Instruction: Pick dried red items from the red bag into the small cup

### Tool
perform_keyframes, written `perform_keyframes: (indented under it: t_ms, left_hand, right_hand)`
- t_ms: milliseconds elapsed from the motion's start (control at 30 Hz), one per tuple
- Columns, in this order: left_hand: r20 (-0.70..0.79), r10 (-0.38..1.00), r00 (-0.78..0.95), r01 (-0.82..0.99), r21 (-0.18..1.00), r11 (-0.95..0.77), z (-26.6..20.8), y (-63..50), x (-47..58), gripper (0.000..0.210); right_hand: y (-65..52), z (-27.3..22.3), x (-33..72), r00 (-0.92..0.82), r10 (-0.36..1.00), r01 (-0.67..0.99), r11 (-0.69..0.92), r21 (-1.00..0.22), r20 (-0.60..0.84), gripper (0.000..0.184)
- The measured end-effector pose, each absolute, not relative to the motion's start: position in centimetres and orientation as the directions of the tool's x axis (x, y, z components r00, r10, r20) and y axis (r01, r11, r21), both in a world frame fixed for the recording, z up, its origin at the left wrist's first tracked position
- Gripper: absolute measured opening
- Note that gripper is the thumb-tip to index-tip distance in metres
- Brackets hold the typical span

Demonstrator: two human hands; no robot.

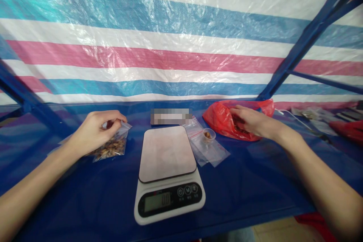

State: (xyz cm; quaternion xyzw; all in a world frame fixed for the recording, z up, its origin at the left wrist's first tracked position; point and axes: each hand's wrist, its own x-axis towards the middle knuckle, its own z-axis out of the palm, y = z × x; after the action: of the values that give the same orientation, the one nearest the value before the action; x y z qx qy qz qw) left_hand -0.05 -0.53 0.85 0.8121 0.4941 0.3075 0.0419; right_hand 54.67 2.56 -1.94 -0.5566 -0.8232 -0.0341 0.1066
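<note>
My left hand [99, 130] is closed, its thumb and fingers pinching the upper edge of a clear plastic bag [112, 148] that holds brown dried pieces. On the right, my right hand [247, 120] reaches into the mouth of a red plastic bag [217, 115]; its fingertips are hidden, with some dark brown contents showing beside them. Between my hands stands a white kitchen scale [167, 155] with a bare plate, its display reading what looks like zero. Right of the scale, a small clear cup [209, 136] with a few brown pieces stands on flat clear zip bags [211, 155].
A small blurred-out box [170, 116] lies behind the scale. Blue metal posts [300, 45] rise at both sides, before a striped plastic sheet [159, 56]. At far right are a white cord [300, 120], plastic packets and another red bag [347, 131] on the blue table [241, 189].
</note>
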Motion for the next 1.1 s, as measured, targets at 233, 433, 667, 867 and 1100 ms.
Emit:
perform_keyframes:
  t_ms: [233, 433, 667, 867, 1100]
  left_hand:
    - [0.457, 0.817, 0.350, 0.765, 0.364, -0.532, 0.5, -0.1, -0.2, 0.028]
    - [0.466, 0.801, 0.376, 0.766, 0.330, -0.552, 0.2, 0.1, -0.4, 0.033]
    - [0.459, 0.813, 0.358, 0.755, 0.370, -0.541, 0.3, 0.0, -0.2, 0.029]
    - [0.502, 0.786, 0.359, 0.760, 0.331, -0.559, 0.3, -0.2, 0.1, 0.030]
    - [0.524, 0.777, 0.349, 0.753, 0.336, -0.565, 0.3, -0.3, 0.3, 0.028]
  right_hand:
    - [3.3, -2.2, 54.2, -0.398, 0.896, 0.912, 0.410, -0.026, 0.199, 0.047]
    - [3.8, -1.6, 54.1, -0.386, 0.896, 0.896, 0.421, -0.141, 0.221, 0.031]
    - [4.0, -1.8, 54.9, -0.397, 0.900, 0.900, 0.420, -0.115, 0.183, 0.023]
    - [4.1, -2.8, 55.1, -0.408, 0.890, 0.903, 0.426, -0.053, 0.204, 0.045]
    - [3.8, -1.5, 54.0, -0.363, 0.909, 0.905, 0.396, -0.156, 0.203, 0.027]
